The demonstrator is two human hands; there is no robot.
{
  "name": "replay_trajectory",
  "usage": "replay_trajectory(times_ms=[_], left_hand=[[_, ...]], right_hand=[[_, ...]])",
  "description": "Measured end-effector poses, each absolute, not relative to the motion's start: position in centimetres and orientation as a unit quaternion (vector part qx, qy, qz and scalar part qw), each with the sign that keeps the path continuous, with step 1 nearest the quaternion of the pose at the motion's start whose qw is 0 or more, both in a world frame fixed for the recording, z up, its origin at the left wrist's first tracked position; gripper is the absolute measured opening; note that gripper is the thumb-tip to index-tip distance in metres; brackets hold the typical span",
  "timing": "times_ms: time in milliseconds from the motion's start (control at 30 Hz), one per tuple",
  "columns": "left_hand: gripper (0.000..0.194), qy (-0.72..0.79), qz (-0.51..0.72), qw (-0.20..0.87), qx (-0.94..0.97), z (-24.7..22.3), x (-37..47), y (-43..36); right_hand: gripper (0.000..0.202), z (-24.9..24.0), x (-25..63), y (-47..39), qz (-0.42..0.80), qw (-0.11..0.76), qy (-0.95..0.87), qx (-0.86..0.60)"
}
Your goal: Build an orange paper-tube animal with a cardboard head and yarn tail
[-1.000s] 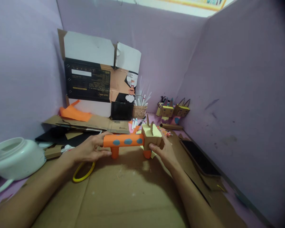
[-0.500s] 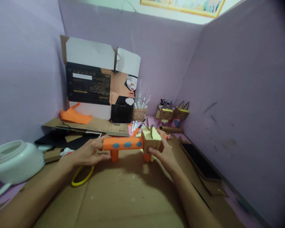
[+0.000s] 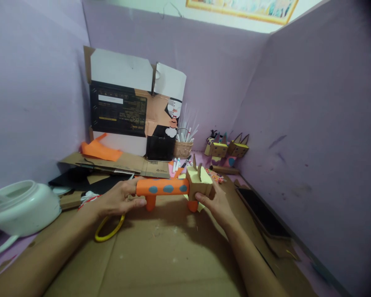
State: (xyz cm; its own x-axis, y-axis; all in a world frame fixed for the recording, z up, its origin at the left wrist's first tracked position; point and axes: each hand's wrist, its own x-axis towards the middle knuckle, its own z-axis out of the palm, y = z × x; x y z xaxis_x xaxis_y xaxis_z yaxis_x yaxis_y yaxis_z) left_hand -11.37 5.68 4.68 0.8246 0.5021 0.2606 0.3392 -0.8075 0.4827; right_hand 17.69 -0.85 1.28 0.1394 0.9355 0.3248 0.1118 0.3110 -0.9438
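Observation:
A cardboard toy animal (image 3: 160, 187) stands on the cardboard sheet, its body an orange paper tube with grey-blue spots. Short orange legs (image 3: 151, 202) show beneath it. At its right end sits a boxy brown head (image 3: 193, 189) with pointed ears and pale yellow paper on top. My left hand (image 3: 122, 200) grips the tube's left end, thumb near the leg and fingers partly hidden behind. Around the head my right hand (image 3: 214, 204) is closed, its thumb on the front side and the other fingers out of sight behind.
A yellow ring (image 3: 109, 238) lies by my left wrist. Far left stands a white pot (image 3: 31, 210). Behind are a flattened printed box (image 3: 120, 109), orange paper (image 3: 100, 149) and a basket of markers (image 3: 183, 149). Similar cardboard animals (image 3: 219, 149) stand back right, near a dark flat panel (image 3: 262, 212).
The whole view has shifted slightly, so everything sits a little further right. Both hands keep the same hold on the toy animal.

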Motion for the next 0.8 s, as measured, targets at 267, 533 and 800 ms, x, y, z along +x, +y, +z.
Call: replay_trajectory(times_ms=[267,533,800], left_hand=[[0.023,0.233,0.189,0.211,0.930,4.48,-11.37,5.69],[0.022,0.236,0.195,0.222,0.926,4.25,-11.46,5.84],[0.026,0.229,0.196,0.231,0.925,4.62,-11.37,5.74]], right_hand=[[0.066,1.56,17.54,-0.97,0.347,0.590,-0.558,-0.469],[0.067,1.58,17.55,-0.99,0.347,0.586,-0.559,-0.473],[0.066,1.50,17.64,-0.93,0.345,0.590,-0.563,-0.464]])
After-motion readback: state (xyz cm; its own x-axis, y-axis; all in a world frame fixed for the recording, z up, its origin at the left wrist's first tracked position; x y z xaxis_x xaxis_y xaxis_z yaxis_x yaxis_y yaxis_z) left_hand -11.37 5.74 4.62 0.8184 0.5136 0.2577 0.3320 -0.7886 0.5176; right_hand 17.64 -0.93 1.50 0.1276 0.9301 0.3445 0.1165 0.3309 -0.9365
